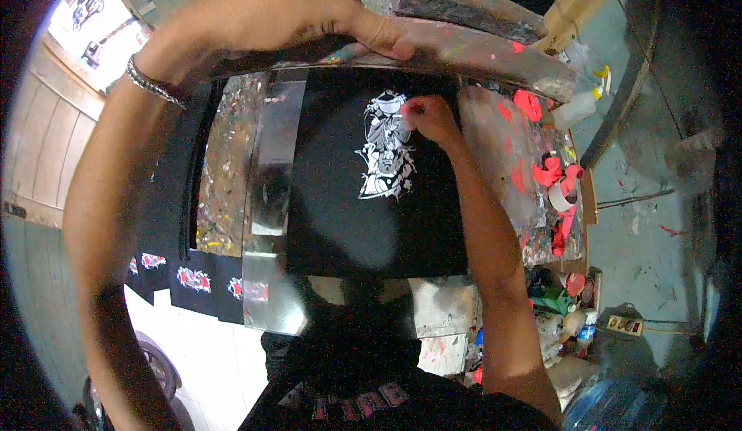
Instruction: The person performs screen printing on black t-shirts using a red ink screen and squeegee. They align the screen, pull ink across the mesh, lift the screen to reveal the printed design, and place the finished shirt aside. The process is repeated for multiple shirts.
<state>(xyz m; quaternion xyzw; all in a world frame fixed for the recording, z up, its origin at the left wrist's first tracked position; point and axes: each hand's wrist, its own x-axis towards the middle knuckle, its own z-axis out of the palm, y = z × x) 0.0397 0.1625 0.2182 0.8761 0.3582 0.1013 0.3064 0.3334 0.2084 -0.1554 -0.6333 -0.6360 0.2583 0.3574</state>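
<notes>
A black fabric panel (pixel 371 238) lies flat in front of me, with a white and grey printed design (pixel 386 149) on it. Above its far end, my left hand (pixel 301 14) grips a raised, paint-stained frame (pixel 471 49), apparently a printing screen seen nearly edge-on. The thumb presses on the near side of the frame; most of the other fingers are hidden. My right hand (pixel 433 118) is at the upper right edge of the design, fingers closed together. Something pinkish-red shows at its fingertips, too small to name.
Pink-red crumpled strips and a tape roll (pixel 563 197) lie on the stained board to the right. Beyond it are a spray bottle (pixel 591 95), assorted bottles (pixel 585 330) and a power strip (pixel 624 325). Black printed pieces (pixel 193 279) lie at lower left, near a wheel (pixel 158 365).
</notes>
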